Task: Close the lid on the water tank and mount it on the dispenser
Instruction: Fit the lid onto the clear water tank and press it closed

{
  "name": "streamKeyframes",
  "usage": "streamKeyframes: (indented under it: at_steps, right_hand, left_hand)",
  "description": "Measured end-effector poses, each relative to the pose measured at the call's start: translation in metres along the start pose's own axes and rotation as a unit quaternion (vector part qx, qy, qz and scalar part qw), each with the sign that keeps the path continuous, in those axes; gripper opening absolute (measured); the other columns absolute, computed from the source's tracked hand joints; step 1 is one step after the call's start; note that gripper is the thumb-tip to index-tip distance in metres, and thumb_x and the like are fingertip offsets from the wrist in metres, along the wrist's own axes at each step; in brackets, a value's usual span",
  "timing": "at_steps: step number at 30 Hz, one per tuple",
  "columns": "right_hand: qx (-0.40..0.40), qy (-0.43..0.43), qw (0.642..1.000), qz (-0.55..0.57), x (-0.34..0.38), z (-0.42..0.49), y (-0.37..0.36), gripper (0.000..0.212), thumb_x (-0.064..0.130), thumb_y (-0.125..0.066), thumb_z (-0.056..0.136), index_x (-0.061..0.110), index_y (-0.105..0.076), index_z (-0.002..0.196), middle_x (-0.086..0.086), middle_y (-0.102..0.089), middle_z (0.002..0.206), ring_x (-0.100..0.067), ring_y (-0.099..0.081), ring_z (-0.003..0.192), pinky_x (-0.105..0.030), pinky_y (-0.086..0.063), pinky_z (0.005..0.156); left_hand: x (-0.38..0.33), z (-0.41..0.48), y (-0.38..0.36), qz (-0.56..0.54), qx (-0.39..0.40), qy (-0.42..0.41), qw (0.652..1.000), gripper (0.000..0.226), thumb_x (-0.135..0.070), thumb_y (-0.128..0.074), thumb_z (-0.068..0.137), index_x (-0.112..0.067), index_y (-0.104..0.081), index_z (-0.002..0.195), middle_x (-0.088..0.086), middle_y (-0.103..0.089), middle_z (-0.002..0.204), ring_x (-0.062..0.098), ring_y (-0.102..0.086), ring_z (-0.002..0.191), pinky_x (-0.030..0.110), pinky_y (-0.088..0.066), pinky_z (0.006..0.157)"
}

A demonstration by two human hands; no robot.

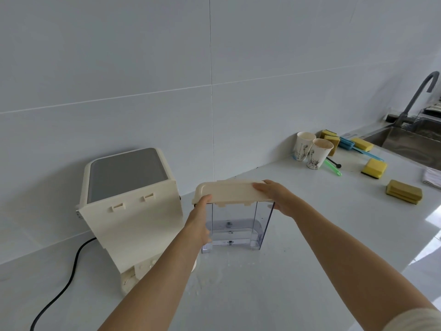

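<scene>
Pressing cream plastic lid (228, 191) onto clear plastic water tank (235, 226): my left hand (199, 219) and right hand (278, 199) clamp its ends; seating unclear, beside cream dispenser (130, 206).

Both hands (274, 199) on cream lid (229, 191) atop clear water tank (236, 225).

We count one water tank (235, 225), one lid (229, 191), one dispenser (130, 199), two paper cups (304, 149), five sponges (373, 168), one tap (417, 96) and two hands (199, 219) over the bench (274, 295).
</scene>
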State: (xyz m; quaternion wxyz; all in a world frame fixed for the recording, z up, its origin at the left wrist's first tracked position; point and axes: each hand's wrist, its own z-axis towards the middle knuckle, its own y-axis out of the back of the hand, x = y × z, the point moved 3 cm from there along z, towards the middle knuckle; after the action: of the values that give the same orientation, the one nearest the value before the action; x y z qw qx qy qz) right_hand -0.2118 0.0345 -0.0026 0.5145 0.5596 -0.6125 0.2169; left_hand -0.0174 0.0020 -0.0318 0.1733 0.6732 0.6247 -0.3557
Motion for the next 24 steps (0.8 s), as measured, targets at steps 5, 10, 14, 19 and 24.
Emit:
streamKeyframes:
  at_steps: [5,10,14,19,24]
  right_hand:
    - [0.011,0.007,1.0,0.007,-0.003,-0.002,0.001,0.023,0.035,-0.051,0.085,0.017,-0.051,0.099,0.002,-0.049,0.084,-0.013,-0.046,0.079,-0.034,-0.037,0.083]
    - [0.019,0.007,0.999,-0.044,-0.008,-0.004,0.007,0.022,0.035,-0.053,0.084,0.015,-0.049,0.092,0.0,-0.05,0.084,-0.018,-0.047,0.082,-0.032,-0.039,0.08]
    - [0.044,-0.002,0.995,-0.094,-0.01,-0.013,0.009,0.022,0.036,-0.058,0.081,0.019,-0.047,0.074,0.001,-0.053,0.083,-0.018,-0.053,0.077,-0.028,-0.04,0.071]
    - [0.099,-0.013,0.986,-0.132,-0.008,-0.024,-0.002,0.025,0.037,-0.063,0.078,0.017,-0.048,0.074,0.002,-0.057,0.084,-0.014,-0.059,0.071,-0.023,-0.048,0.064]
    - [0.127,-0.018,0.98,-0.152,-0.004,-0.03,-0.025,0.042,0.041,-0.066,0.074,0.011,-0.057,0.102,-0.008,-0.064,0.103,-0.016,-0.063,0.067,-0.026,-0.051,0.069]
  left_hand:
    - [-0.01,0.006,0.003,0.02,-0.018,-0.043,0.999,0.067,-0.044,-0.059,0.077,-0.017,-0.037,0.135,0.01,-0.026,0.15,0.029,-0.022,0.141,0.04,-0.027,0.11]
    - [-0.021,0.01,-0.002,0.056,-0.046,-0.064,0.995,0.062,-0.042,-0.055,0.08,-0.014,-0.039,0.133,0.013,-0.034,0.145,0.033,-0.035,0.133,0.042,-0.033,0.103]
    - [-0.035,0.012,-0.008,0.09,-0.057,-0.097,0.99,0.041,-0.035,-0.059,0.078,-0.006,-0.052,0.107,0.007,-0.048,0.089,0.024,-0.047,0.077,0.032,-0.038,0.07]
    - [-0.051,0.016,-0.021,0.128,-0.058,-0.141,0.98,0.021,-0.022,-0.062,0.078,-0.009,-0.047,0.069,0.004,-0.036,0.063,0.016,-0.035,0.054,0.026,-0.03,0.052]
    - [-0.062,0.018,-0.036,0.188,-0.037,-0.172,0.966,0.018,-0.005,-0.057,0.078,-0.011,-0.049,0.063,0.011,-0.053,0.082,0.024,-0.051,0.074,0.031,-0.044,0.068]
